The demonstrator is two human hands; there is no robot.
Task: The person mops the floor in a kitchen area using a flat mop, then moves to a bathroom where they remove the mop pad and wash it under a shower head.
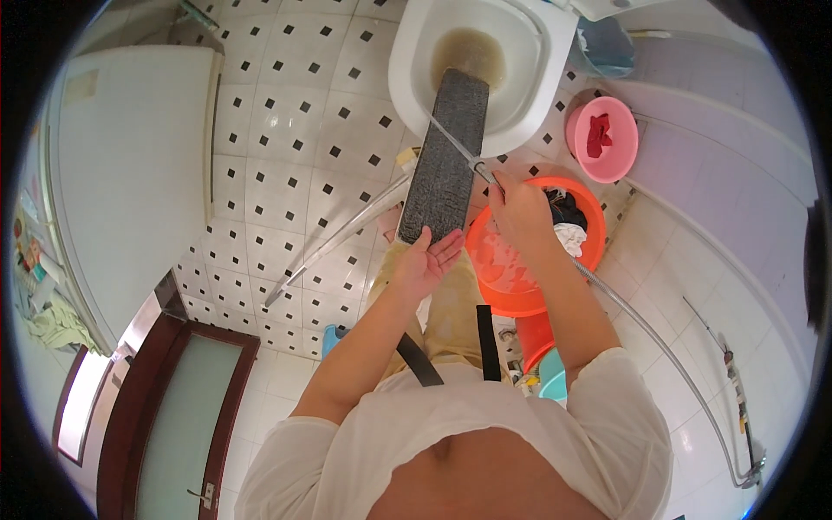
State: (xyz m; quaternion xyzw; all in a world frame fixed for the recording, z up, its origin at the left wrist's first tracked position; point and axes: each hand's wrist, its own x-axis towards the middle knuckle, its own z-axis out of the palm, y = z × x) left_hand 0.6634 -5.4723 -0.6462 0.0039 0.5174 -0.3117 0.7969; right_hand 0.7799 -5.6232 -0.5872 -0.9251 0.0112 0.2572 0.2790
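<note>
My right hand (520, 208) grips a metal shower hose (487, 174) near its end, and a thin stream of water runs from it onto a long grey mop pad (448, 149). The pad's far end rests over the bowl of a white toilet (549, 84) that holds brownish water. At the pad's near end is my left hand (429, 260), palm up, with fingers spread against or just by the edge; whether it bears the pad's weight I cannot tell. A pale pole (344, 231) slants from beside the pad down to the left.
An orange basin (510, 305) with wet clothes stands right of my legs. Beyond it are a pink bucket (601, 172) holding a red cloth and a bluish bin (604, 52). The hose (650, 331) runs to the right wall. A brown-framed door (188, 403) is at lower left.
</note>
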